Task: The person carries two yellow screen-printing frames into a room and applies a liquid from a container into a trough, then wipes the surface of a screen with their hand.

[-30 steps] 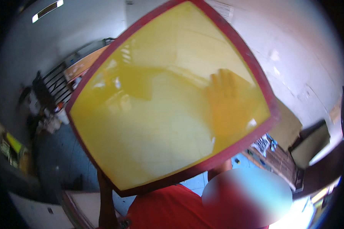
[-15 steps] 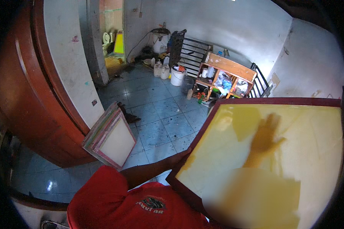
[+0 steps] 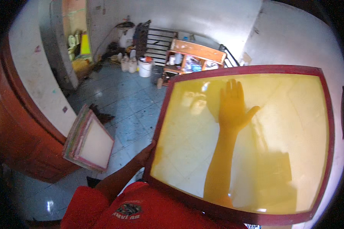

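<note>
A large screen frame (image 3: 167, 114) with a dark red rim and yellow see-through mesh fills the right half of the view, tilted toward me. My left hand (image 3: 147, 154) grips its left rim near the lower corner, with the forearm rising from my red shirt (image 3: 141, 210). My right hand (image 3: 233, 107) is behind the mesh and shows through it as a yellow shape. Its palm is flat and its fingers are spread, and the forearm runs down to the bottom rim.
A stack of smaller frames (image 3: 90, 141) leans against the white wall (image 3: 34, 80) on the left, beside a red-brown wooden surface (image 3: 15, 141). Across the blue tiled floor (image 3: 122, 103) stand a white bucket (image 3: 145, 68), plastic jugs (image 3: 128, 65) and a cluttered wooden shelf (image 3: 195, 57).
The frame came down from covering most of the view to the right side, and the room and floor came into sight. My right hand behind the mesh has slid higher.
</note>
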Available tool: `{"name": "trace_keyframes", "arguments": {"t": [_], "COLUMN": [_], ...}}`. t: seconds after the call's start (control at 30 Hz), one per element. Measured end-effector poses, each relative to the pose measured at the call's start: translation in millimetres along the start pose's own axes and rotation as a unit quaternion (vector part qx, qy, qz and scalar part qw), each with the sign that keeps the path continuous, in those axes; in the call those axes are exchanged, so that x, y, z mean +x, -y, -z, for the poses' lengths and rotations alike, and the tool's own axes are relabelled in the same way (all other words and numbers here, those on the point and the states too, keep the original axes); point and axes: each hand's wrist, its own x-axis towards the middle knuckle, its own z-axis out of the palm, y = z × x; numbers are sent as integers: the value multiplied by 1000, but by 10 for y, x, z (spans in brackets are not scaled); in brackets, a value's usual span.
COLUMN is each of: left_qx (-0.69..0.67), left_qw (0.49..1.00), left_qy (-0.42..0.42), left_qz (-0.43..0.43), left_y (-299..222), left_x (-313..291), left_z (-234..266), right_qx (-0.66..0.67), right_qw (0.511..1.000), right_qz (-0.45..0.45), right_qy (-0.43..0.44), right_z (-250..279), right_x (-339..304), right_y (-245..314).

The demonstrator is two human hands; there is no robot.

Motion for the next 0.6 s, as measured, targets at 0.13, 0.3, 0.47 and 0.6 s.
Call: {"name": "trace_keyframes", "arguments": {"t": [0.13,0.3,0.47,0.6], "left_qx": [-18,19,-2,26], "left_qw": [999,999,1000,999], "left_qy": [-37,-29,-15,-32], "left_qz": [-1,-25,-1,-22], "left_y": [-32,-133,-19,-39], "left_x": [-34,-173,-73,-165], "left_z": [-190,-521,-199,-369], "right_qx": [-459,289,18,-21], "right_qw": [888,943,1000,996], "right_qz": [26,-110,-2,39], "right_qy": [7,119,19,83], "right_z": [268,407,73,-237], "right_x": [7,-287,-199,-73], "right_y": [26,-395,129,840]}}
